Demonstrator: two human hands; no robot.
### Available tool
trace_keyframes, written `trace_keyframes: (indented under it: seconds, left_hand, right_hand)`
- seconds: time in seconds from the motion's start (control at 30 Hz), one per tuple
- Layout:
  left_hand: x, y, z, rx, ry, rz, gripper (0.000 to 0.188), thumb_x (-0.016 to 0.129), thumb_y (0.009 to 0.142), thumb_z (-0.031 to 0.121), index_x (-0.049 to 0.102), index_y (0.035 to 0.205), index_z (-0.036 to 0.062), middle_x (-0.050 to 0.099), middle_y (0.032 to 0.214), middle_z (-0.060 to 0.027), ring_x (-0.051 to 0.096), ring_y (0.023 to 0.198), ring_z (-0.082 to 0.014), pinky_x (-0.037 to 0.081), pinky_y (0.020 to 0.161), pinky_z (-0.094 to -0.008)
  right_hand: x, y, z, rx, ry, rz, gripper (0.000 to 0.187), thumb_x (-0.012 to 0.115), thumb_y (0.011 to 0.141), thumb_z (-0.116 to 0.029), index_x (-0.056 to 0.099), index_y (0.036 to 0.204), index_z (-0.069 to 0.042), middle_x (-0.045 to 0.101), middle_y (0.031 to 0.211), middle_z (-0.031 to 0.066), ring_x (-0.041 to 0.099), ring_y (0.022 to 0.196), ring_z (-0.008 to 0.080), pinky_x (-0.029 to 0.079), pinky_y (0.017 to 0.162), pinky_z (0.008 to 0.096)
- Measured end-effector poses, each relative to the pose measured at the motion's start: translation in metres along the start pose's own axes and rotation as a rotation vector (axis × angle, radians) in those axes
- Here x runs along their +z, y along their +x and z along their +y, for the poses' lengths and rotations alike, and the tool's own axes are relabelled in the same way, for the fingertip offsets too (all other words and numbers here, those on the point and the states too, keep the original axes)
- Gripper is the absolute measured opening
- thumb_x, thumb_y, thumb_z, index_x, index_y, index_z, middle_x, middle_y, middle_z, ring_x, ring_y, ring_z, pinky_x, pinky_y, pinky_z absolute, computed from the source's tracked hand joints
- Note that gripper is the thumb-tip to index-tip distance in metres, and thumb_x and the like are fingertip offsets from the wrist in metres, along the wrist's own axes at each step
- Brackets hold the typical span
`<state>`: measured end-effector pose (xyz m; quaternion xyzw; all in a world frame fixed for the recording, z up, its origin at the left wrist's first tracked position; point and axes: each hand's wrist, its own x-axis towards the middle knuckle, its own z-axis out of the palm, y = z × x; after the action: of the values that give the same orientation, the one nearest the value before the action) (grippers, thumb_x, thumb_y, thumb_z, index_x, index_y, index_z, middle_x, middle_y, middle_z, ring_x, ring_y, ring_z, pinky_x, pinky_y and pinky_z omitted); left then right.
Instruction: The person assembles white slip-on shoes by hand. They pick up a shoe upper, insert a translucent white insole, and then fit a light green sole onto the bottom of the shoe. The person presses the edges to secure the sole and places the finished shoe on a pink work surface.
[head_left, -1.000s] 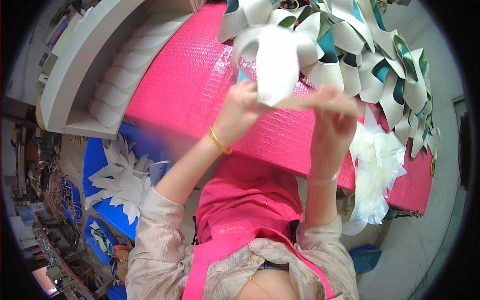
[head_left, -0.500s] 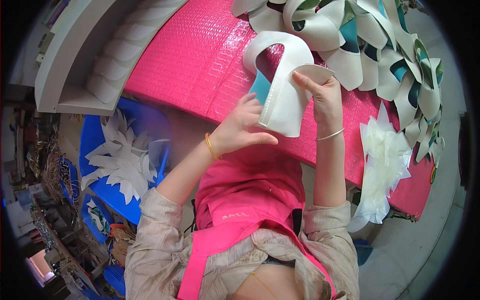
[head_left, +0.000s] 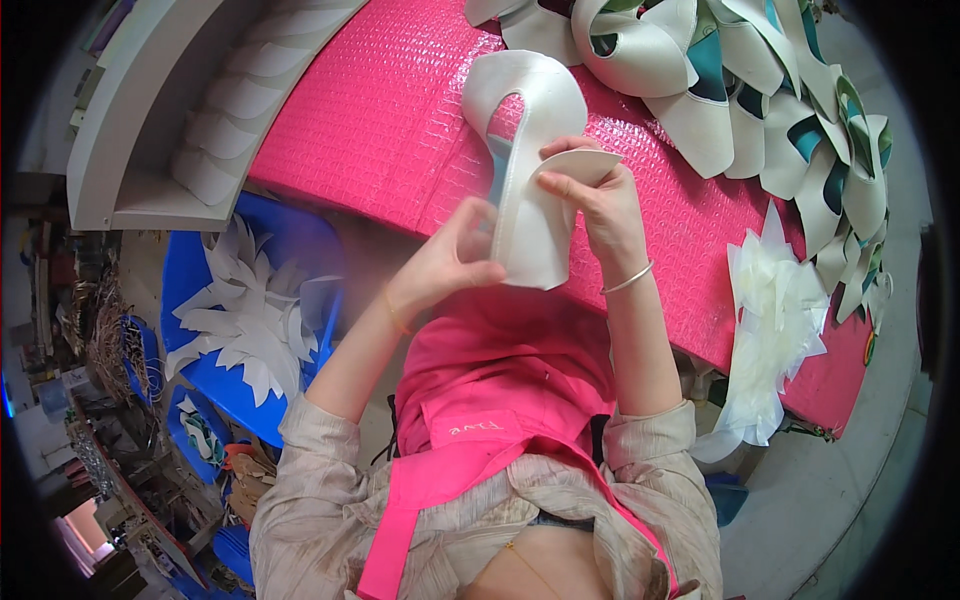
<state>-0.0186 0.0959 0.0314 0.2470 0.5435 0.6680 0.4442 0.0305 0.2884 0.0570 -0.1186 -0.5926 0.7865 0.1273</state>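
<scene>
A white shoe upper (head_left: 538, 225) with a teal lining and a stitched seam is held up above the pink tabletop. My right hand (head_left: 600, 205) pinches its curled flap between thumb and fingers, on the right side. At the upper's lower left edge is my left hand (head_left: 450, 255), slightly blurred, its thumb and fingers apart in a curved shape. Those fingertips come close to the seam edge; whether they touch it, I cannot tell.
Many similar white uppers (head_left: 695, 125) lie heaped across the back right of the pink table (head_left: 350, 120). White translucent sheets (head_left: 765, 320) hang at its right edge. A blue stool (head_left: 190, 330) bearing white cut pieces (head_left: 245, 320) stands left, below a grey shelf (head_left: 150, 120) of pale curved pieces.
The upper has shifted left and tilted more upright, carried by my right hand. My left hand has moved slightly left and down, its fingers curling from a flatter spread.
</scene>
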Motion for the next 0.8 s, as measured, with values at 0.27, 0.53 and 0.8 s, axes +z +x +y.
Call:
trace_keyframes:
  seconds: [0.27,0.53,0.8]
  left_hand:
    - [0.030,0.026,0.026,0.186,-0.193,0.274,0.050,0.058,0.079,-0.003,0.038,0.125,0.0024,0.052,0.113,-0.0080,0.052,0.103,-0.0157,0.044,0.088,-0.0306]
    - [0.038,0.013,0.037,0.222,-0.130,0.248,0.066,0.063,0.077,-0.001,0.029,0.133,0.0015,0.050,0.118,-0.0094,0.051,0.106,-0.0154,0.042,0.090,-0.0297]
    - [0.036,0.006,0.001,0.041,0.031,0.213,0.033,0.062,0.081,0.005,0.051,0.111,-0.0065,0.061,0.098,-0.0058,0.057,0.090,-0.0106,0.045,0.082,-0.0247]
  right_hand:
    - [0.012,0.024,-0.005,-0.626,-0.809,0.119,0.076,0.083,0.053,-0.027,0.044,0.116,-0.010,0.038,0.108,0.0125,0.046,0.103,0.0230,0.047,0.078,0.0353]
    - [0.011,0.006,-0.015,0.107,0.208,-0.119,0.048,0.073,0.072,-0.013,0.050,0.111,0.002,0.059,0.103,0.0115,0.059,0.087,0.0151,0.049,0.074,0.0286]
    - [-0.007,0.038,-0.018,-0.225,0.023,0.377,0.026,0.075,0.069,-0.012,0.064,0.087,0.003,0.064,0.079,0.0064,0.060,0.066,0.0108,0.048,0.060,0.0222]
